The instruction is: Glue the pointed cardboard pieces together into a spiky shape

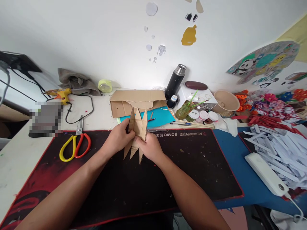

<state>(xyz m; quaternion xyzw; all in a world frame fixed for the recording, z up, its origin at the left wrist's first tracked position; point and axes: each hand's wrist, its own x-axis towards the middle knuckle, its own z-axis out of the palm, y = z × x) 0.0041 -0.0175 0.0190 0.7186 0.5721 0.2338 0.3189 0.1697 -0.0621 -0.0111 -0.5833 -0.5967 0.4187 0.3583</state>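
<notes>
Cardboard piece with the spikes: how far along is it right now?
Done: the cardboard piece already has pointed spikes cut at top and bottom, and the scissors lie set aside on the mat. In hand: left hand and right hand grip it together. Left: uncut cardboard sheet lies behind.

Your left hand [118, 138] and right hand [150, 147] cover the middle of the spiky cardboard piece [137, 126]. A pixelated grey block [46, 118] hides something left of the scissors [75, 145]. The paper strips [283, 150] run off the right edge.
</notes>
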